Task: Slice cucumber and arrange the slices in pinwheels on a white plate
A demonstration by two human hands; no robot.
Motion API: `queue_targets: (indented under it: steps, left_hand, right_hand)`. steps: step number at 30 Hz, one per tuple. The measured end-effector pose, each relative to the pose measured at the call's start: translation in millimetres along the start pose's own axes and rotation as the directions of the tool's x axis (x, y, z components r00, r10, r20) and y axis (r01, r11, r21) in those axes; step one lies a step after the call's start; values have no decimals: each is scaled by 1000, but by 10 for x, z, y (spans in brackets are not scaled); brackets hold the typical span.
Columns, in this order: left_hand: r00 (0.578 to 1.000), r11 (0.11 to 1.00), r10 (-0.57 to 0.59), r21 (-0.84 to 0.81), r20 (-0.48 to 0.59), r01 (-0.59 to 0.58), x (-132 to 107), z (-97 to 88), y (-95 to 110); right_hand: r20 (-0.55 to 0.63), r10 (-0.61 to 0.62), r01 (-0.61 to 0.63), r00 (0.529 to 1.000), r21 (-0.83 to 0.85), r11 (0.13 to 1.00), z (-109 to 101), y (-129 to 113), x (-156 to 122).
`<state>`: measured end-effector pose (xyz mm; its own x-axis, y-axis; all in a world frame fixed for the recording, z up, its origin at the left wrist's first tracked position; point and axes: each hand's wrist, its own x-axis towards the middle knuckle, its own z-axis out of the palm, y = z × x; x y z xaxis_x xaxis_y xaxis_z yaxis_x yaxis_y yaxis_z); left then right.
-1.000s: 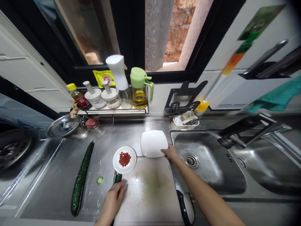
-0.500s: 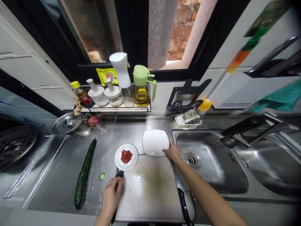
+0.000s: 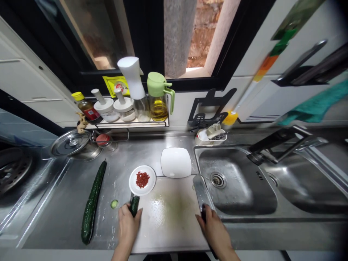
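Note:
My left hand (image 3: 128, 226) is at the left edge of the white cutting board (image 3: 174, 232), its thumb and fingers closed around a short piece of dark green cucumber (image 3: 134, 206). On the board's right side, my right hand (image 3: 216, 228) grips the black handle of a kitchen knife (image 3: 201, 190). The blade points away from me along the board's edge. Beyond the board sits a white square plate (image 3: 176, 162). To its left, a small round plate (image 3: 151, 186) bears red dried berries (image 3: 142, 179). A long whole cucumber (image 3: 93, 203) lies farther left, with a cut cucumber end (image 3: 114, 204) near my left hand.
A double sink (image 3: 236, 181) with a black faucet (image 3: 268, 145) is on the right. Along the back, a rack holds a green-topped oil bottle (image 3: 158, 98), a sprayer and seasoning jars. A lidded pot (image 3: 72, 143) stands at the back left.
My right hand has let go of the white plate, moved back toward me and taken hold of the knife. My left hand's fingers have shifted around the cucumber piece, which now shows more.

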<state>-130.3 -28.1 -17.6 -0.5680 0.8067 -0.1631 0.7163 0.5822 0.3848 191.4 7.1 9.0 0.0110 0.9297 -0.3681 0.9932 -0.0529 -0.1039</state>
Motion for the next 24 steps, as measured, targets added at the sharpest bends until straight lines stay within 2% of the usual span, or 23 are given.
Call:
queue_targets:
  steps: [4,7,9,11,15,17,19,21,24]
  left_hand:
    - [998,999,46,-26,39,-45,-18,18,0]
    - [978,980,164,-136,126,-147,-103,31,99]
    - [935,933,294,-274,197,-235,-193,56,259]
    - [872,863,421,-405,250,-301,-294,96,484]
    - [760,777,572,-500,309,-382,-463,202,939]
    - [751,772,589,-481,298,-415,-512,257,1075]
    - [759,788,582,-431,291,-439,-537,299,1134]
    - [767,806,571,-380,294,-454,-541,322,1136]
    - [760,808,576,-349,300,-475,-532,328,1094]
  right_hand:
    - [-43,-7,8,999,16,1000,128,23,-9]
    - [-120,-13,16,993,24,1000,183,59,-16]
    - [-195,-11,18,981,30,999,208,110,-48]
    - [-263,-11,26,965,55,998,214,175,-90]
    - [-308,-59,137,950,238,961,136,262,-191]
    - [-259,-118,208,959,357,910,56,238,-250]
    - [-147,-180,227,973,446,866,-38,166,-307]
    - [-25,-220,202,975,512,835,-129,71,-349]
    - [135,-229,125,964,529,839,-234,-41,-371]
